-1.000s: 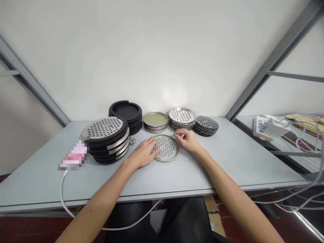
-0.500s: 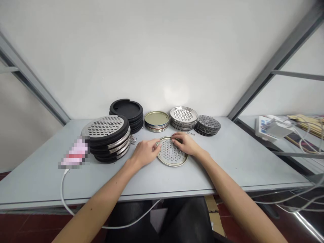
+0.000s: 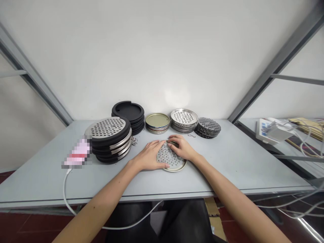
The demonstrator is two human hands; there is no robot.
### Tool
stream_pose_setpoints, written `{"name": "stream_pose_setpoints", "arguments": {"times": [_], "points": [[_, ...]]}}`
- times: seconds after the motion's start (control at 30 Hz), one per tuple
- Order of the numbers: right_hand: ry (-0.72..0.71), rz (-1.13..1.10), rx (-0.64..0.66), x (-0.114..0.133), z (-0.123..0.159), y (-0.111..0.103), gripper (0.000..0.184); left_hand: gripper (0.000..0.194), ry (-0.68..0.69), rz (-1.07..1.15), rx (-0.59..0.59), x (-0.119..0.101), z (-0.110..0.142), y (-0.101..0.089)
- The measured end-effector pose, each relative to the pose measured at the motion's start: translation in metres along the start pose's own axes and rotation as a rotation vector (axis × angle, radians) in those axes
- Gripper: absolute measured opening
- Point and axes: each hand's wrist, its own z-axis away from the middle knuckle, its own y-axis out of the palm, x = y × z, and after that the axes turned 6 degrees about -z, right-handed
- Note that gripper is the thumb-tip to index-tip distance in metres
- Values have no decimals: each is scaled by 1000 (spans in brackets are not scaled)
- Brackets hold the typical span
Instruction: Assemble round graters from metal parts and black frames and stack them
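Note:
A round metal grater plate [image 3: 170,158] with a raised gold-coloured rim lies flat on the table in front of me. My left hand [image 3: 151,156] spans its left side, thumb on the plate's front part and fingers round the back left of the rim. From the back right, my right hand [image 3: 182,147] grips the rim, its bent fingers reaching over the holed face. The palms and fingers hide the left edge and the back right of the plate. A small wire clip [image 3: 191,135] lies just behind my right hand.
Left stands a stack of black-ringed graters [image 3: 111,140], with a pixelated pink item [image 3: 77,153] and white cable beside it. Along the wall are black rings [image 3: 128,113], gold lids [image 3: 157,120], silver grater plates [image 3: 184,119] and dark grater discs [image 3: 208,127]. A power strip [image 3: 265,131] sits right.
My left hand has gone from a pinch at the plate's back left rim to a wide grasp round its left side. My right fingers reach further over the plate.

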Motion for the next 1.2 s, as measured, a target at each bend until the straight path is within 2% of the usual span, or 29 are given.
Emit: {"name": "stream_pose_setpoints", "arguments": {"times": [0.17, 0.33, 0.53, 0.87, 1.2], "points": [[47, -35, -13, -2, 0, 2, 28, 111, 13, -9, 55, -1, 1, -3], [32, -57, 12, -2, 0, 1, 32, 123, 4, -42, 72, -2, 1, -3], [4, -55, 33, -2, 0, -2, 29, 122, 2, -46, 40, -2, -1, -3], [-56, -43, 72, -3, 1, -3, 35, 123, -19, -83, 19, 0, -2, -2], [-88, 48, 70, 5, 0, -2, 34, 121, -26, -76, 0, 1, -2, -1]]}}
